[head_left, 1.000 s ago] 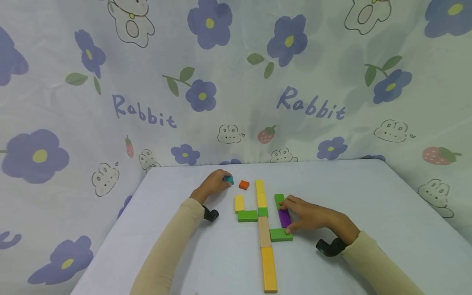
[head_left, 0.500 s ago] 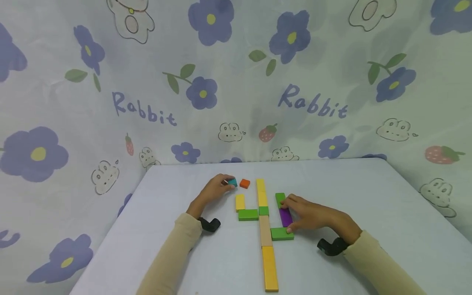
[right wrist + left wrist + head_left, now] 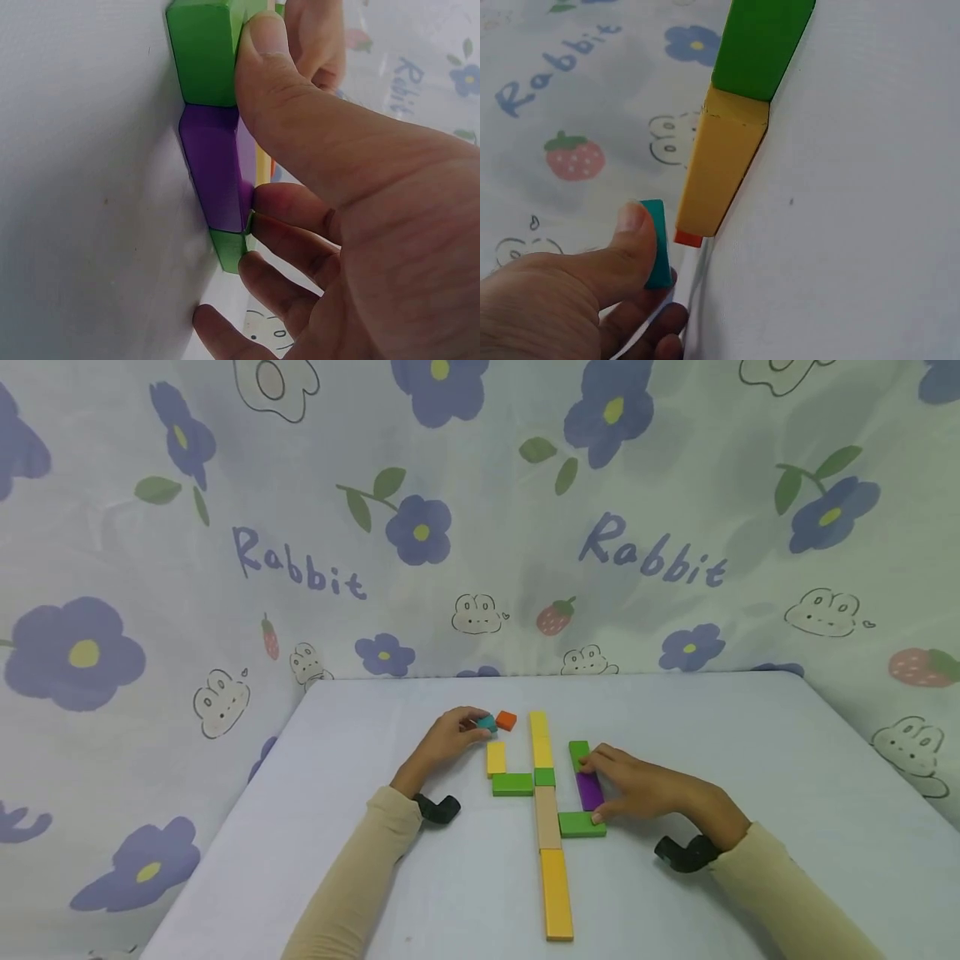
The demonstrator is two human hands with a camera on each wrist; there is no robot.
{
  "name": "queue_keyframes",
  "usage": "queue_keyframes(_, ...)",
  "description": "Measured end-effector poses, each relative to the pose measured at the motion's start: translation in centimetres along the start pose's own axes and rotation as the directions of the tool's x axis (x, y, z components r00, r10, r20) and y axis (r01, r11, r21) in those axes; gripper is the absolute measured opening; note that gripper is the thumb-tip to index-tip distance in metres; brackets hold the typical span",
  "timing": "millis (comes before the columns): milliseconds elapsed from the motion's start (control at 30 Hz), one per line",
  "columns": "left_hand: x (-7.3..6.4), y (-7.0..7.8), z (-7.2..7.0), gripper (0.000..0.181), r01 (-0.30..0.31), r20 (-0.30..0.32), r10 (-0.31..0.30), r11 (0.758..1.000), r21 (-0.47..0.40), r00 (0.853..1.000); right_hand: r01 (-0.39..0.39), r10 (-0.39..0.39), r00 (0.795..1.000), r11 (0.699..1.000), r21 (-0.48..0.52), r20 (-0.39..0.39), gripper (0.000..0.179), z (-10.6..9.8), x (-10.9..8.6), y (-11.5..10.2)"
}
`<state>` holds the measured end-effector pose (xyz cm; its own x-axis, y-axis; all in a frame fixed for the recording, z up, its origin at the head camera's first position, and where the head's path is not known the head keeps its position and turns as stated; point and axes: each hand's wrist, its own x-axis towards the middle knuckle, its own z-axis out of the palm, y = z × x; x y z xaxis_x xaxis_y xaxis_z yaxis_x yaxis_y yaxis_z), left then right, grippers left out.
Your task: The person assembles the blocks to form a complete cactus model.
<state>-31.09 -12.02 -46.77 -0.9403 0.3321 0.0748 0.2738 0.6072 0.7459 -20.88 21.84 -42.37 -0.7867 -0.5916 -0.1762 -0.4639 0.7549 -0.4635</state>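
My left hand [image 3: 448,740] pinches a small teal block [image 3: 660,251] between thumb and fingers, close beside an orange-red block [image 3: 506,720]. My right hand [image 3: 637,787] rests on the right-hand pieces. Its thumb touches a flat green block [image 3: 576,824], and its fingers reach along a purple block [image 3: 590,792] to a smaller green block [image 3: 579,752] at its far end. In the right wrist view these three sit end to end, the fingers loosely bent along their side. Nearest the left hand on the near side lies a short yellow block [image 3: 496,760].
A straight line of blocks runs down the middle: yellow [image 3: 542,752], small green [image 3: 544,777], tan [image 3: 547,817] and amber [image 3: 556,893]. A green block [image 3: 512,785] joins it from the left. All lie on a white table [image 3: 300,827], backed by a printed cloth [image 3: 480,552].
My left hand has carried the teal block to the right, closer to the orange-red block. My right hand keeps its place on the blocks. The head view has tilted down slightly.
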Motion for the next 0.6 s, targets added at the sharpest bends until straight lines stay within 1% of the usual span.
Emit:
queue_keyframes(33,-0.06,0.05,0.01,0.041,-0.001,0.002,0.001,1.000,-0.001,1.000,0.007,-0.007,1.000,1.000,0.001,-0.002,0.071,0.00,0.02,-0.03)
queue_keyframes(200,-0.34,0.11,0.04,0.041,-0.019,0.027,0.019,1.000,-0.013,0.999,-0.007,0.006,1.000,1.000,0.011,0.004,0.073,0.11,0.08,-0.10)
queue_keyframes(333,-0.42,0.26,0.06,0.041,-0.016,0.048,0.017,1.000,-0.019,0.999,-0.017,0.017,1.000,1.000,0.001,0.001,0.073,0.08,0.11,0.00)
queue_keyframes(600,-0.26,0.89,0.35,0.039,-0.004,0.053,0.005,1.000,-0.021,0.999,-0.007,0.007,1.000,1.000,-0.004,0.002,0.073,-0.19,0.12,0.21)
